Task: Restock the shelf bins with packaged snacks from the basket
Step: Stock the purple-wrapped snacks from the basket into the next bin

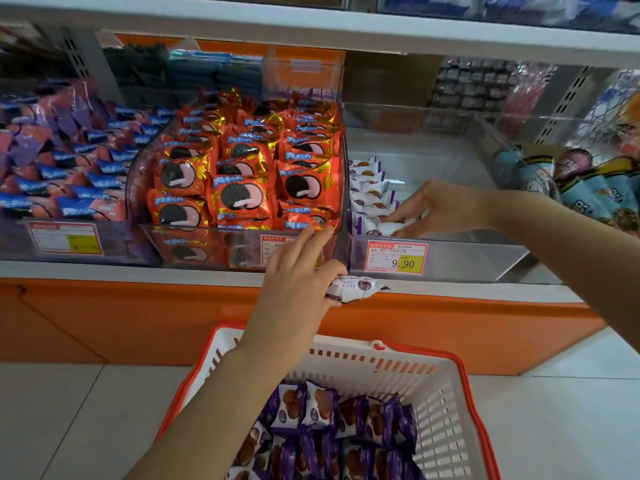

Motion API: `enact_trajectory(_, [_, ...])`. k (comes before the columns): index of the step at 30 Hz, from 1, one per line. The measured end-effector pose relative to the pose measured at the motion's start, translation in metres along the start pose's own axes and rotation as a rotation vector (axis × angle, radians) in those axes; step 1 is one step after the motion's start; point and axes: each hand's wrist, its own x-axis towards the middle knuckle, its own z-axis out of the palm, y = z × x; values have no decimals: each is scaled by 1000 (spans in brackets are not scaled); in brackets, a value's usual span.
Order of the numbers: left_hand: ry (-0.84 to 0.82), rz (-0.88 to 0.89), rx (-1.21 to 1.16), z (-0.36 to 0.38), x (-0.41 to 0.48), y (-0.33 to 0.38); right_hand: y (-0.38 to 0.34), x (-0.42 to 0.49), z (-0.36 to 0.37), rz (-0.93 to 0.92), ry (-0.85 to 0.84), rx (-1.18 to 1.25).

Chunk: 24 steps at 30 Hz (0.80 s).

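A white and orange basket (440, 396) stands on the floor below me, holding several purple and white snack packets (332, 427). My left hand (298, 285) hovers above it in front of the shelf edge and holds one such packet (360, 287) between thumb and fingers. My right hand (436, 209) reaches into the clear shelf bin (467, 258) with the 9.90 price tag (396, 258), its fingers on a white packet (388, 226) at the front of a row of the same packets (369, 188) along the bin's left side.
To the left sits a full bin of orange cookie packets (242, 174), then a bin of blue and pink packets (59, 168). A bin of blue cone-shaped snacks (571, 188) lies to the right. An upper shelf board (311, 32) overhangs the bins. The right part of the target bin is bare.
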Motion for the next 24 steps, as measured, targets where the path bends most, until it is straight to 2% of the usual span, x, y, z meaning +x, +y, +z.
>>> enact_trajectory(6, [42,5,-24,1,0,0,-9,14,0,-45,-53,-215])
enact_trajectory(14, [4,-43,-38,0,2,2,-17,26,9,-66,-97,-342])
enact_trajectory(19, [-26,-47,-22,-2,2,4,-12,24,9,-66,-112,-306])
enact_trajectory(21, [-26,-28,-59,-3,1,3,-5,19,6,-63,-115,-187])
enact_trajectory(24, [-1,-4,-39,-3,1,1,1,10,5,-71,-24,-48])
